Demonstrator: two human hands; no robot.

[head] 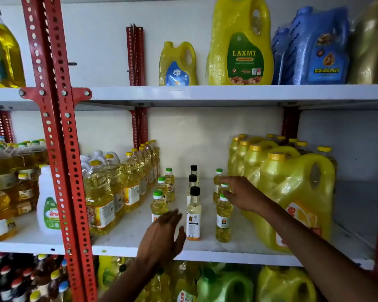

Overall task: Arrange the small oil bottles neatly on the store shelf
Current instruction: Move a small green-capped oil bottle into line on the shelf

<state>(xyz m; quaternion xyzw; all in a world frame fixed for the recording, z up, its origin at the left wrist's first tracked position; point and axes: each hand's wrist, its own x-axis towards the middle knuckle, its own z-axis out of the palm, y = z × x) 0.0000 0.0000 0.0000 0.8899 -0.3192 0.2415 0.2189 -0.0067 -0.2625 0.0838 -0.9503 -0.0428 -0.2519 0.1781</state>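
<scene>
Your right hand (242, 192) pinches the middle green-capped bottle (224, 188) of its row; your left hand (162, 238) hovers spread — on the shelf (127, 234), six green-capped, three black-capped bottles (193, 212).

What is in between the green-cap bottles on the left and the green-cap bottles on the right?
A row of three black-cap bottles stands between the left green-cap row and the right green-cap row, seen in the head view.
</scene>
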